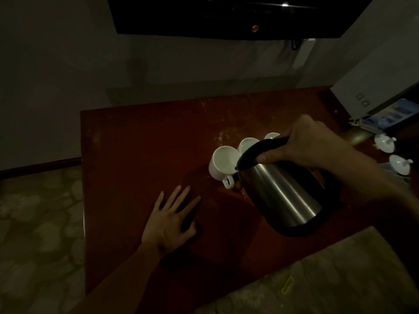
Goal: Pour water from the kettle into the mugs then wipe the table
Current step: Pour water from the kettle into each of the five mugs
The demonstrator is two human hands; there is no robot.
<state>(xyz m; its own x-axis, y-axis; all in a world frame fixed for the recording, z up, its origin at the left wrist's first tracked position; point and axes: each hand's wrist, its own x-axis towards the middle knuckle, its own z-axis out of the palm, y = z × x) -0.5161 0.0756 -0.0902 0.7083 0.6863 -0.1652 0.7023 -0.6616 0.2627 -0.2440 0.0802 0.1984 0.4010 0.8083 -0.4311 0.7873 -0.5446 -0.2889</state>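
the right hand [310, 143] grips the black handle of the steel kettle [285, 196], tilted with its spout over the rim of the nearest white mug [223, 165] at mid-table. two more mugs [248, 143] line up toward 1 o'clock behind it. the left hand [172, 220] rests flat, fingers spread, on the red table [140, 143] at 7 o'clock from that mug.

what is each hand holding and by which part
The right hand grips the steel kettle by its black handle, tilted toward the nearest mug. The left hand holds nothing; it rests flat on the table.
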